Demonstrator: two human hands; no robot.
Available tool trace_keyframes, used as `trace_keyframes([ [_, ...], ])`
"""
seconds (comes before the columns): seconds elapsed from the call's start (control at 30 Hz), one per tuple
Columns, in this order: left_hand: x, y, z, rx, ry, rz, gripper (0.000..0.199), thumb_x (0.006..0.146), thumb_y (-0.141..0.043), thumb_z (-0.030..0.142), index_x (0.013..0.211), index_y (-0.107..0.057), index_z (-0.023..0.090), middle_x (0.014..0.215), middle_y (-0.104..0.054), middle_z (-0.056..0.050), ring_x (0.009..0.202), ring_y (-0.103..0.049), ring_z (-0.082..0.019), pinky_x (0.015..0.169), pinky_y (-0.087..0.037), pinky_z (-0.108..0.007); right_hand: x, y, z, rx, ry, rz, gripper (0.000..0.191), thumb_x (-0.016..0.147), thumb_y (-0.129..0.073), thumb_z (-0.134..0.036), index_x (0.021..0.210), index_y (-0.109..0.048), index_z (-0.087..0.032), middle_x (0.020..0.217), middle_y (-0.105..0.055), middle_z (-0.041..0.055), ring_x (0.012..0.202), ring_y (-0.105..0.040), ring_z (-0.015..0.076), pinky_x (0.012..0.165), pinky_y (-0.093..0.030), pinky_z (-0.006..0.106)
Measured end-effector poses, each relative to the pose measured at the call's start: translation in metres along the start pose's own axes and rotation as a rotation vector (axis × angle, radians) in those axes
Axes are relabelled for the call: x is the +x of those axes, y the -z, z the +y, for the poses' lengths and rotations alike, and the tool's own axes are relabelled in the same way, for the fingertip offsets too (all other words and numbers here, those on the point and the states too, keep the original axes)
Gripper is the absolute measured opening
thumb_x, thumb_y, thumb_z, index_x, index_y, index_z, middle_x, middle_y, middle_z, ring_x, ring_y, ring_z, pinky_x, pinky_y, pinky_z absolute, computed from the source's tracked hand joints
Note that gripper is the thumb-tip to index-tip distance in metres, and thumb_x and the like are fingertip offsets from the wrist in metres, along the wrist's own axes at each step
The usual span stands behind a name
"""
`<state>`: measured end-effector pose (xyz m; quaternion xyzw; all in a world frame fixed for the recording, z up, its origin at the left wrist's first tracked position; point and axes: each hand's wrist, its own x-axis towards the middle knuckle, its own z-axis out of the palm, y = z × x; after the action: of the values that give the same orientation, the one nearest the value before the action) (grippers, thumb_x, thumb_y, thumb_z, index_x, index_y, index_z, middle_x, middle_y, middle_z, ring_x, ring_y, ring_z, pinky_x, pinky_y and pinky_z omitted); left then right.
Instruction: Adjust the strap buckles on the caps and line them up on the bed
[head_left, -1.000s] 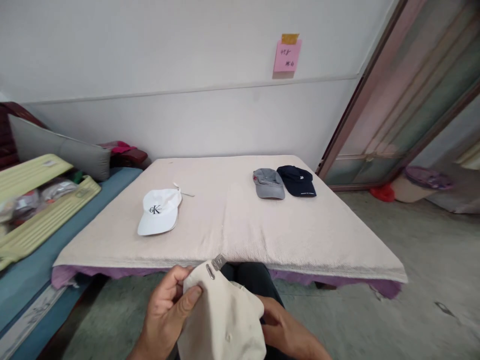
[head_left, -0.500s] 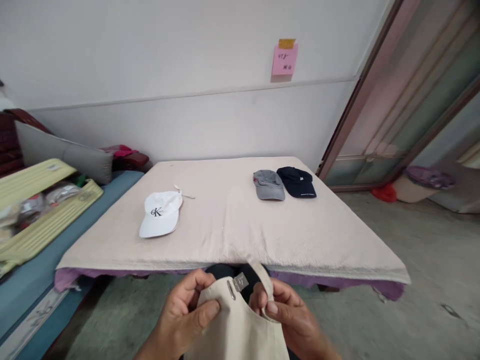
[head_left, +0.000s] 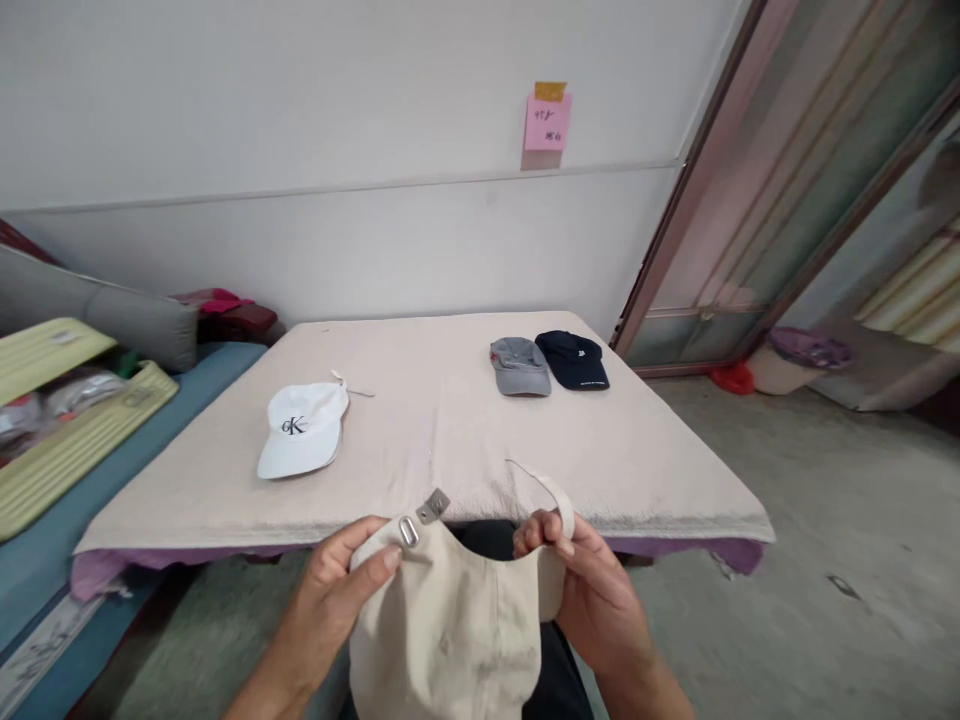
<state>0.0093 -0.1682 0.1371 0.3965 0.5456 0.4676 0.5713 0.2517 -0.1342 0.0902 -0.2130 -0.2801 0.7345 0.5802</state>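
A beige baseball cap (head_left: 450, 620) is held up over my lap, its back opening facing up. My left hand (head_left: 341, 585) pinches the cap's edge beside a metal slot and a metal buckle (head_left: 433, 506). My right hand (head_left: 589, 590) grips the other side of the opening at the base of the strap (head_left: 555, 490), whose loose end curls up and to the left. Strap and buckle are apart. On the table lie a white cap (head_left: 304, 430) with black letters at the left, and a grey cap (head_left: 520, 366) touching a navy cap (head_left: 574, 360) at the back right.
The table (head_left: 420, 400) wears a pale cloth over a purple one. At the left, a yellow plastic basket (head_left: 97, 435) with bagged items stands on a blue seat. A pink note (head_left: 547, 122) is taped to the wall. A bin (head_left: 795, 360) stands at the far right.
Both hands have raised the cap and moved apart, so its back opening is wider and more of the crown shows. The view has turned slightly right.
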Motion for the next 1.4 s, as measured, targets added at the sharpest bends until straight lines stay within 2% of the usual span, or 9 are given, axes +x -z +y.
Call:
trace_keyframes([
  [0.17, 0.005, 0.004, -0.005, 0.024, -0.045, 0.062, 0.031, 0.074, -0.072, 0.035, 0.1, -0.065, 0.019, 0.083, -0.067, -0.003, 0.073, -0.06, -0.018, 0.067, -0.046, -0.026, 0.001, 0.001, -0.008, -0.001, 0.04, 0.004, 0.007, 0.079, -0.064, -0.025, 0.078, -0.059, -0.021, 0.076, -0.049, 0.0024, 0.074, -0.05, 0.0179, 0.068, -0.043, 0.032],
  [0.37, 0.008, -0.005, -0.005, 0.071, -0.022, -0.056, 0.02, 0.079, -0.065, 0.033, 0.093, -0.065, 0.018, 0.08, -0.065, -0.002, 0.07, -0.058, -0.017, 0.065, -0.044, -0.026, 0.0, 0.003, 0.003, 0.066, 0.008, -0.006, 0.007, 0.082, -0.061, -0.026, 0.08, -0.059, -0.019, 0.063, -0.045, -0.0011, 0.061, -0.045, 0.0133, 0.059, -0.038, 0.027],
  [0.57, 0.001, -0.012, 0.003, 0.067, 0.02, -0.064, 0.017, 0.08, -0.061, 0.031, 0.09, -0.067, 0.019, 0.073, -0.065, -0.001, 0.062, -0.057, -0.015, 0.06, -0.043, -0.024, -0.002, -0.001, 0.015, 0.053, -0.04, -0.05, 0.019, 0.089, -0.054, -0.036, 0.083, -0.06, -0.018, 0.054, -0.045, -0.0023, 0.053, -0.042, 0.012, 0.055, -0.035, 0.027],
  [0.7, -0.001, -0.007, 0.0, -0.045, 0.073, -0.06, 0.035, 0.072, -0.069, 0.036, 0.103, -0.065, 0.021, 0.077, -0.069, -0.003, 0.064, -0.06, -0.019, 0.06, -0.046, -0.027, 0.002, -0.006, 0.013, 0.055, 0.015, 0.003, 0.025, 0.091, -0.05, -0.041, 0.085, -0.061, -0.02, 0.059, -0.049, -0.001, 0.058, -0.049, 0.0138, 0.058, -0.04, 0.028],
  [0.83, 0.003, -0.001, -0.003, -0.054, 0.106, 0.095, 0.057, 0.065, -0.077, 0.038, 0.117, -0.059, 0.022, 0.094, -0.071, -0.004, 0.079, -0.063, -0.022, 0.07, -0.049, -0.03, 0.009, -0.012, 0.01, 0.049, 0.056, 0.038, 0.022, 0.09, -0.054, -0.039, 0.087, -0.063, -0.02, 0.069, -0.055, 0.0014, 0.069, -0.056, 0.0161, 0.066, -0.044, 0.029],
  [0.93, 0.011, 0.001, 0.004, 0.043, 0.011, 0.153, 0.048, 0.069, -0.076, 0.037, 0.11, -0.061, 0.02, 0.093, -0.068, -0.004, 0.08, -0.06, -0.019, 0.07, -0.046, -0.027, 0.012, -0.015, 0.01, 0.028, 0.087, 0.053, 0.019, 0.088, -0.057, -0.038, 0.089, -0.064, -0.02, 0.075, -0.057, 0.0023, 0.074, -0.057, 0.0173, 0.07, -0.045, 0.031],
  [1.07, 0.017, 0.001, 0.015, 0.244, -0.163, 0.005, 0.021, 0.082, -0.065, 0.036, 0.092, -0.064, 0.018, 0.079, -0.062, 0.0, 0.071, -0.053, -0.013, 0.065, -0.041, -0.021, 0.012, -0.012, 0.016, -0.009, 0.072, 0.02, 0.013, 0.085, -0.062, -0.03, 0.09, -0.066, -0.018, 0.077, -0.06, 0.0034, 0.08, -0.057, 0.0184, 0.076, -0.045, 0.031],
  [1.3, 0.011, -0.009, 0.036, 0.213, -0.248, 0.056, 0.017, 0.081, -0.064, 0.036, 0.089, -0.064, 0.02, 0.068, -0.059, 0.002, 0.058, -0.05, -0.011, 0.055, -0.038, -0.02, 0.016, -0.019, 0.006, 0.067, 0.07, -0.027, 0.02, 0.09, -0.054, -0.032, 0.084, -0.065, -0.016, 0.058, -0.047, -0.0026, 0.053, -0.048, 0.0102, 0.059, -0.039, 0.026],
  [1.4, 0.015, -0.015, 0.054, 0.285, -0.499, 0.139, 0.012, 0.08, -0.065, 0.029, 0.089, -0.067, 0.021, 0.075, -0.064, 0.0, 0.065, -0.055, -0.014, 0.06, -0.042, -0.022, 0.024, -0.033, -0.004, 0.084, 0.188, -0.036, 0.028, 0.094, -0.045, -0.037, 0.086, -0.064, -0.018, 0.058, -0.045, -0.0033, 0.05, -0.046, 0.0091, 0.058, -0.039, 0.027],
])
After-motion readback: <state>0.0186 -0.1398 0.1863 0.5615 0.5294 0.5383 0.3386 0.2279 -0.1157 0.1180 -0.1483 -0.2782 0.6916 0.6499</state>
